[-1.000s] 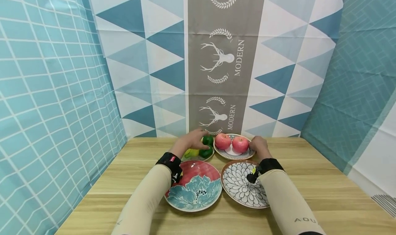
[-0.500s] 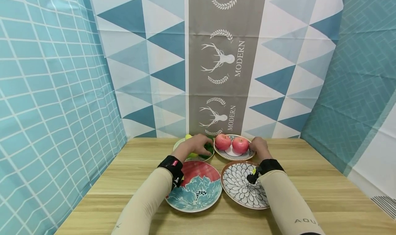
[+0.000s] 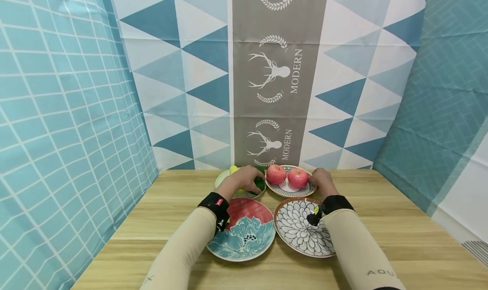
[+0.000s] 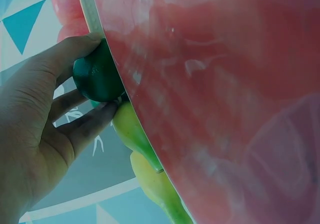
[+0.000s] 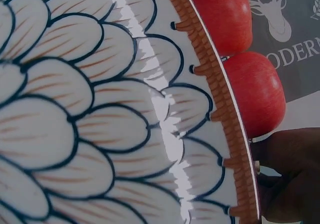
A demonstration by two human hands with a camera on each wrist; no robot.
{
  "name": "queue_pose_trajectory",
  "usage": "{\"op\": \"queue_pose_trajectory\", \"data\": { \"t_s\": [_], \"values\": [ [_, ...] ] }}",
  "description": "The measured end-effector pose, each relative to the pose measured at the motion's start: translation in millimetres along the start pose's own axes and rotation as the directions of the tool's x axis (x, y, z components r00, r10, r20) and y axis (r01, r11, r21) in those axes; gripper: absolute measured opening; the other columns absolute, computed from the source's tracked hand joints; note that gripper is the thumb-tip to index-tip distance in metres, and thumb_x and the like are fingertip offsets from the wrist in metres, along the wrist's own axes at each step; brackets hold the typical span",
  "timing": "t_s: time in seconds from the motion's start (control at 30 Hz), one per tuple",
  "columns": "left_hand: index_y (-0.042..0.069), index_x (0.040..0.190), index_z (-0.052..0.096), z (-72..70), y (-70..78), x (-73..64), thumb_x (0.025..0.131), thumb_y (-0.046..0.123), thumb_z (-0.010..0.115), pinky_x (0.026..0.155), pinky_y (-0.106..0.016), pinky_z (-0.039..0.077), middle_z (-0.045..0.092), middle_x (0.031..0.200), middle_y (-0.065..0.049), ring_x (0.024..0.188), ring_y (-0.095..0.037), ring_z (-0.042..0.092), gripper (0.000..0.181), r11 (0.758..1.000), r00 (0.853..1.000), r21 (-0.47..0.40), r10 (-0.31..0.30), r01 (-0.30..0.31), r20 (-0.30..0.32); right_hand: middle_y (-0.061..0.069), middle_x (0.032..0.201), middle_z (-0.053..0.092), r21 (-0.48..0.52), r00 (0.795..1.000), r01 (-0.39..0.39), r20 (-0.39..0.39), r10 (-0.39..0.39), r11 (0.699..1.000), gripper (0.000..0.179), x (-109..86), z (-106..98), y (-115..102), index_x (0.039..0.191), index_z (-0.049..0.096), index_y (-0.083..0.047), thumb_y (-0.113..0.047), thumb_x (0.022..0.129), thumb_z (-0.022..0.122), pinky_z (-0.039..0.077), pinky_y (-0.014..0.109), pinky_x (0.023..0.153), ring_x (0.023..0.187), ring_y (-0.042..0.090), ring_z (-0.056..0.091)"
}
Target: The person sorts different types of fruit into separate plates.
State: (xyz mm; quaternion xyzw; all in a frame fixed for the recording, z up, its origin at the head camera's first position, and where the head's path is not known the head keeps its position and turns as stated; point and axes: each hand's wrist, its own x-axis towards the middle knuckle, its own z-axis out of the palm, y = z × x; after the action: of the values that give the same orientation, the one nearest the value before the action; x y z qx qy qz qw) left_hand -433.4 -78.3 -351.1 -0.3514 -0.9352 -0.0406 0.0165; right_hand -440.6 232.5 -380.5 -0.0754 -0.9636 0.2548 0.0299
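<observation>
At the back of the table my left hand reaches over a pale green plate. Its thumb and fingers close around a dark green round fruit, which the left wrist view shows between them. Two yellow-green, pear-like fruits lie beside it, and a second green fruit shows partly behind the hand. To the right, two red apples sit on a striped white plate. My right hand is at that plate's right rim, its fingers pinching the edge close beside the nearer apple; its fingertips are partly hidden.
In front stand two larger plates: one red with a teal flower, the other brown-rimmed with petal outlines. Both forearms pass over their outer sides. A patterned cloth wall rises directly behind the wooden table.
My left hand has come down and right onto the green fruit, and its fingers have closed around it. The right hand stays at the apple plate's rim.
</observation>
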Motion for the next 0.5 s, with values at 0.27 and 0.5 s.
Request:
{"op": "queue_pose_trajectory", "data": {
  "t_s": [0.27,0.5],
  "values": [
    [0.021,0.117,0.072,1.1,4.4,4.3,0.077,0.039,0.083,0.085,-0.031,0.05,0.066,0.109,-0.002,0.095,-0.018,0.056,0.045,1.0,1.0,-0.007,-0.009,0.009,-0.019,0.022,0.098,0.062,0.155,0.992,-0.004,0.127,-0.016,0.988,0.03,7.3,-12.2,18.9,0.108,0.067,0.006,-0.013,0.086,0.063,0.054,0.034,0.069,0.083,0.029,0.059],
    [0.023,0.118,0.072,5.3,-2.4,5.1,0.076,0.042,0.083,0.084,-0.03,0.049,0.065,0.106,0.002,0.093,-0.016,0.056,0.047,1.0,0.999,-0.001,-0.027,0.027,-0.034,0.027,0.111,0.056,0.166,0.987,-0.064,0.158,0.037,0.984,0.041,-0.2,-39.1,10.5,0.125,0.055,0.01,-0.014,0.093,0.06,0.059,0.037,0.068,0.082,0.031,0.066]
  ]
}}
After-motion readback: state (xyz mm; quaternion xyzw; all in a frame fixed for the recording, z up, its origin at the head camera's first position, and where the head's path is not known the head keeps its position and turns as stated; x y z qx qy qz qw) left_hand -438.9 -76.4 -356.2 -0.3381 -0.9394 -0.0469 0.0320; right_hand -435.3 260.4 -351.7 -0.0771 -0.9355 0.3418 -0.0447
